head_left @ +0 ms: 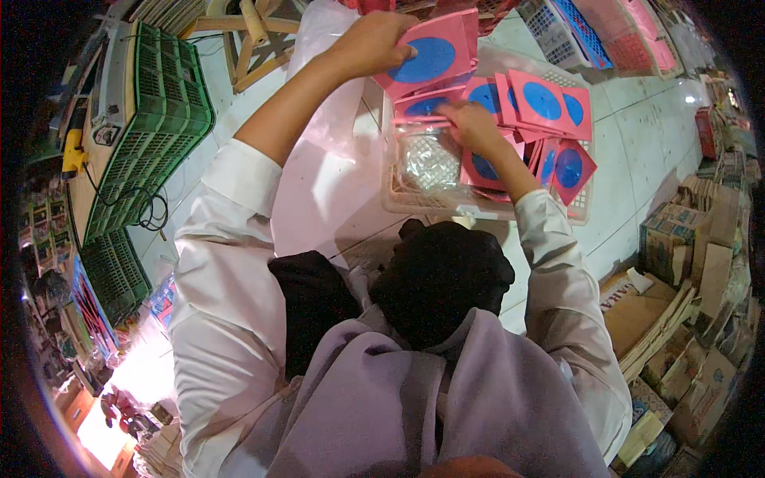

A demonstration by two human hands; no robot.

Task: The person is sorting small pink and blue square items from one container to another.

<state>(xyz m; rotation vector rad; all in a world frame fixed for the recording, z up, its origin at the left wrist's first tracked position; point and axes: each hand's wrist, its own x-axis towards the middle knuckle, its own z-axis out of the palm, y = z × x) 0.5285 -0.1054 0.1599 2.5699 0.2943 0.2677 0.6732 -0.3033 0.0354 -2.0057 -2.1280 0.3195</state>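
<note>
1. Far left of frame: green plastic crates (151,119) sit stacked at the upper left, with a black cable (143,209) trailing below them. Nothing here is touched.
2. Upper centre: left hand (368,44) is closed around a stack of pink square sleeves with blue discs (434,54), held up above the basket. Firm pinch grip, thumb on top.
3. Centre: clear plastic sheet (319,183) lies on the floor under the left forearm.
4. Centre right: right hand (472,126) reaches down into the white basket (414,203), fingers curled narrow on a pink sleeve (421,119) at the pile's edge. It looks like a pinch, though the fingertips are partly hidden.
5. Right of that hand: loose pink sleeves (550,107) fan out in the basket, overlapping, some tilted.
6. Progress, as a judgement: a small stack is gathered in the left hand, but many sleeves are loose in the basket, so the gathering seems partway, with more left than done.
7. Upper right: pink and blue crates (606,36) sit on the tiled floor.
8. Far right: cardboard boxes (677,239) pile along the edge, well apart from both hands.
</note>
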